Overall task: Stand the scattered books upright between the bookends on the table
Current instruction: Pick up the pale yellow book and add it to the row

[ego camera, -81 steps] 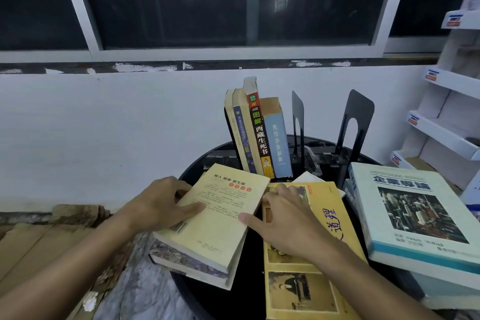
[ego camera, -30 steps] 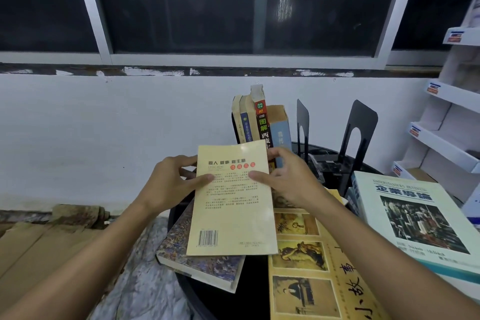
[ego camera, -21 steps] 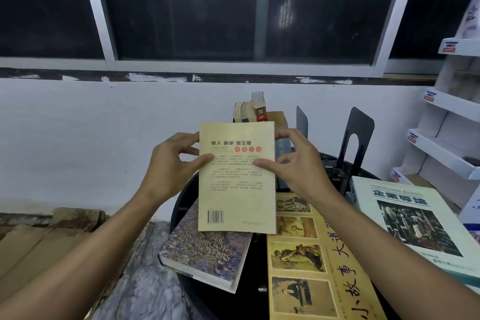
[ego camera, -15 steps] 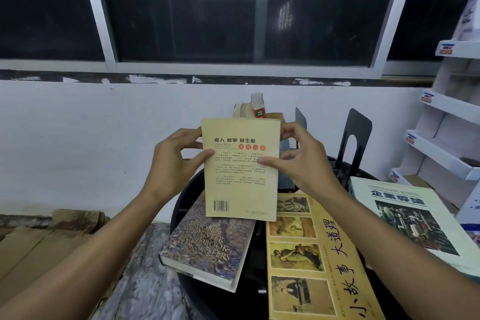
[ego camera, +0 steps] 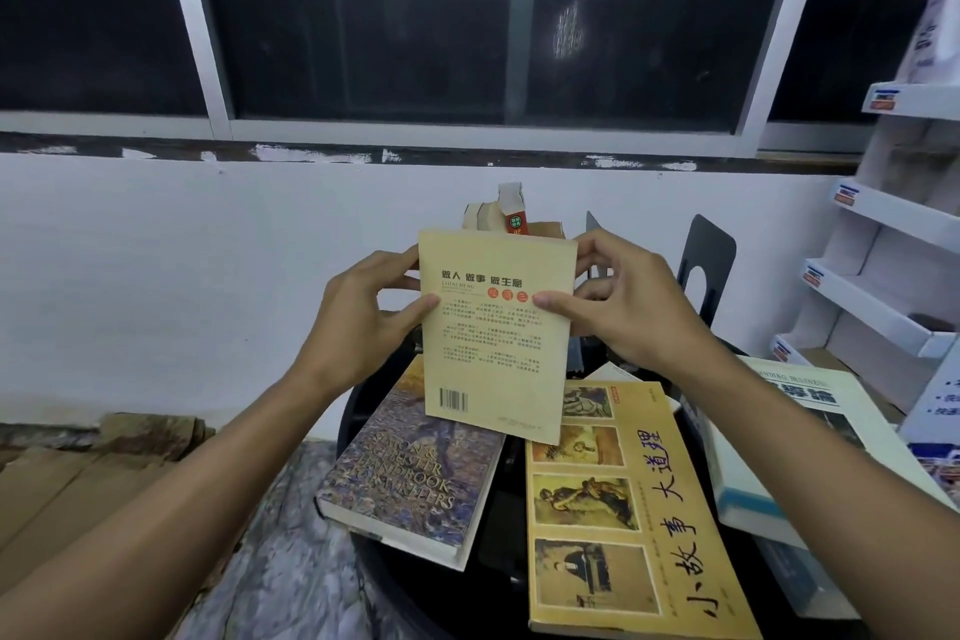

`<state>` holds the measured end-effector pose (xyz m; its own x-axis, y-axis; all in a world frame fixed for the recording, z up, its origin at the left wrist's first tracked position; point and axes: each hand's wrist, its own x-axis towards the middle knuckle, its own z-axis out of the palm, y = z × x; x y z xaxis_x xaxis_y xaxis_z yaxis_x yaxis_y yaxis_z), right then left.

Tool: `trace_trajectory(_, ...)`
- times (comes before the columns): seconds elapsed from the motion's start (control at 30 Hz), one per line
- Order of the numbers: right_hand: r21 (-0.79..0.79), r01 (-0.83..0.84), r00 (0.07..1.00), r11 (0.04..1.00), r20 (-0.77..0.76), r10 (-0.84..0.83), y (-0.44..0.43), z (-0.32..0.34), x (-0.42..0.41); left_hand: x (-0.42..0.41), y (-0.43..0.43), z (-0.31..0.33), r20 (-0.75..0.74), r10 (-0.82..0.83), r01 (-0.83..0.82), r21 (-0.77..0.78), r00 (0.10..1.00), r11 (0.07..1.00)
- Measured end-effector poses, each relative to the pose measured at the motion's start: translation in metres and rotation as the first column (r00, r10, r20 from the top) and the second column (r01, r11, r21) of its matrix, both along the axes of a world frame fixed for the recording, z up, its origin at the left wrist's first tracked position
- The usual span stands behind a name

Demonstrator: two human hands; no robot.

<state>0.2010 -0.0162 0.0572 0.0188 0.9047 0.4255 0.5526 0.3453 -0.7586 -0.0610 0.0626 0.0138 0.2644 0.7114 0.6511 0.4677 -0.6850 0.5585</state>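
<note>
Head view. Cream paperback [ego camera: 496,338], back cover facing (barcode at lower left), held upright above the black round table [ego camera: 496,504]. Left hand [ego camera: 358,322] pinches its 9 o'clock edge, right hand [ego camera: 623,307] its 3 o'clock edge. Standing books [ego camera: 511,216] behind it at 12 o'clock; black bookend [ego camera: 709,265] at 2 o'clock. Lying flat: patterned handbook [ego camera: 410,468] at 7 o'clock, yellow picture book [ego camera: 623,509] at 5 o'clock.

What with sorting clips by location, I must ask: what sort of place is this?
Probably a shop back room or storeroom: white labelled display shelves, flattened cardboard on the floor, books on a black table.
</note>
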Motion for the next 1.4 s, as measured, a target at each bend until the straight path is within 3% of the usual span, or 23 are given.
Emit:
trace_trajectory(0.43, 0.181, 0.266, 0.955, 0.947, 0.083, -0.284, -0.039, 0.025, 0.038, 0.049, 0.027, 0.012, -0.191, 0.019, -0.004, 0.076, 0.981, 0.997)
trace_trajectory(0.67, 0.202, 0.376, 0.905, 0.904, 0.129, -0.405, -0.042, 0.023, 0.058, 0.091, 0.045, 0.025, -0.337, 0.023, 0.013, 0.105, 0.941, 0.994)
trace_trajectory(0.83, 0.226, 0.439, 0.859, 0.87, 0.177, -0.48, -0.044, 0.023, 0.062, 0.121, 0.045, 0.028, -0.312, 0.01, 0.035, 0.139, 0.95, 0.99)
trace_trajectory(1.07, 0.265, 0.472, 0.82, 0.841, 0.217, -0.529, -0.032, 0.021, 0.07, 0.146, 0.055, 0.017, -0.342, -0.055, 0.094, 0.1, 0.938, 0.99)
trace_trajectory(1.4, 0.3, 0.468, 0.799, 0.831, 0.258, -0.543, -0.011, 0.019, 0.07, 0.17, 0.071, 0.005, -0.445, 0.122, -0.045, 0.18, 0.887, 0.983)
